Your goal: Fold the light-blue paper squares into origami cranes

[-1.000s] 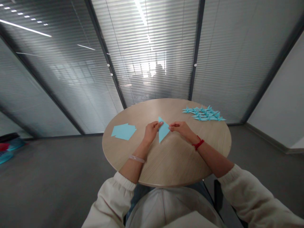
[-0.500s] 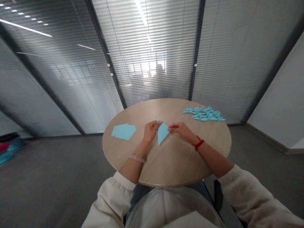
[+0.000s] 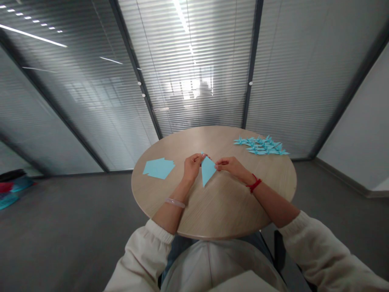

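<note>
Between my hands is a folded piece of light blue paper [image 3: 208,172], kite-like in outline, with its long point toward me. My left hand [image 3: 193,165] pinches its upper left edge, the fingertips partly covering the top corner. At the right corner, the thumb and fingers of my right hand [image 3: 230,165] are closed on the paper's edge. Flat blue sheets [image 3: 159,168] lie overlapping on the table, left of my left hand. Several folded blue paper cranes [image 3: 263,146] sit in a cluster beyond my right hand.
The round wooden table [image 3: 225,211] is in front of me, its near edge close to my body. Behind it stands a glass partition with blinds [image 3: 200,109]. Dark and blue objects [image 3: 13,186] lie on the floor at the far left.
The folded paper and both hands stay in nearly the same place. My left fingertips have shifted very slightly at the top of the paper.
</note>
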Tool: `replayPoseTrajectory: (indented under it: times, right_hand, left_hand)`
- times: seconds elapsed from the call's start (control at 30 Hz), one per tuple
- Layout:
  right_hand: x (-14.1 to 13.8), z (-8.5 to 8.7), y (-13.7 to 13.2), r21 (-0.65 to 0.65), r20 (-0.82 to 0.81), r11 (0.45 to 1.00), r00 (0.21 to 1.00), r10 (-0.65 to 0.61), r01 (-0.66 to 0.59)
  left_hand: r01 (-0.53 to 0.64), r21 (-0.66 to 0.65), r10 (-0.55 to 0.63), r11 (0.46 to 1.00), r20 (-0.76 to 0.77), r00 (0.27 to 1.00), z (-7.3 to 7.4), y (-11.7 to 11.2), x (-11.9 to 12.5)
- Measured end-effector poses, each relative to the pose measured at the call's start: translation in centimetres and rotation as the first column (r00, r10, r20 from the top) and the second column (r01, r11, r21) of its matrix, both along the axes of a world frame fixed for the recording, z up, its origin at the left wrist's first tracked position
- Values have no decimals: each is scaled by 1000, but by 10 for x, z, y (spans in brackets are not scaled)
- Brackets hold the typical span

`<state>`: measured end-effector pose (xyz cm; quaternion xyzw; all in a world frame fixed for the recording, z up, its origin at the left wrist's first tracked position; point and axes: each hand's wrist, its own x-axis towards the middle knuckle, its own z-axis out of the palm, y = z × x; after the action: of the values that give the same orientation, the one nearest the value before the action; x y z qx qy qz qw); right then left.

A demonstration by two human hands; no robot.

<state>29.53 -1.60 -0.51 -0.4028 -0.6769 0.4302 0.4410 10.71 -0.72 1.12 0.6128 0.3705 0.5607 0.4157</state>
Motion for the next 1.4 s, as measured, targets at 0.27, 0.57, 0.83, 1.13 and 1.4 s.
replayPoseTrajectory:
  times: [0.27,0.57,0.83,1.13,1.4]
  right_hand:
    - [-1,-2,-3,21,22,999,999,49,-50]
    - [0,-1,-2,64,43,996,998,54,-57]
    - [3,-7,7,40,-22,995,996,-85,86]
    - [5,-8,6,256,8,949,982,-190,182]
    - [-3,1,-9,737,320,674,905,-279,-53]
  left_hand:
    - [-61,-37,63,997,66,996,9,-9,2]
    - [-70,-27,72,997,97,993,6,-6,2]
    - [-17,-138,30,990,93,995,5,-2,1]
    - [46,-191,-42,981,30,999,-1,-1,-1]
    - [28,-228,5,973,143,990,-7,6,-4]
